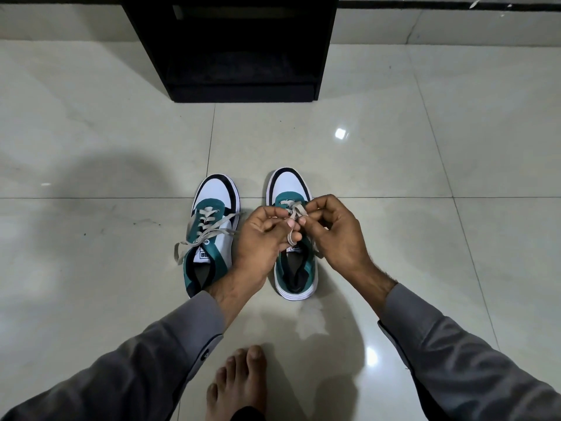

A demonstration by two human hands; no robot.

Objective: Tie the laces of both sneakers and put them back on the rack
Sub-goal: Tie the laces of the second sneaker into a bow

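Two white, teal and black sneakers stand side by side on the tiled floor, toes pointing away from me. The left sneaker point(212, 220) has loose beige laces point(194, 238) trailing off to its left. Over the right sneaker point(291, 186) both hands meet. My left hand point(261, 235) pinches a loop of the right sneaker's lace point(293, 221) between thumb and fingers. My right hand point(334, 229) grips the other lace end just beside it. The hands hide most of that shoe's tongue and eyelets.
A black shoe rack point(243, 50) stands against the wall straight ahead, its low shelf dark and open. My bare foot point(239, 381) rests on the floor below the hands. Glossy pale tiles point(425, 177) spread all around the sneakers.
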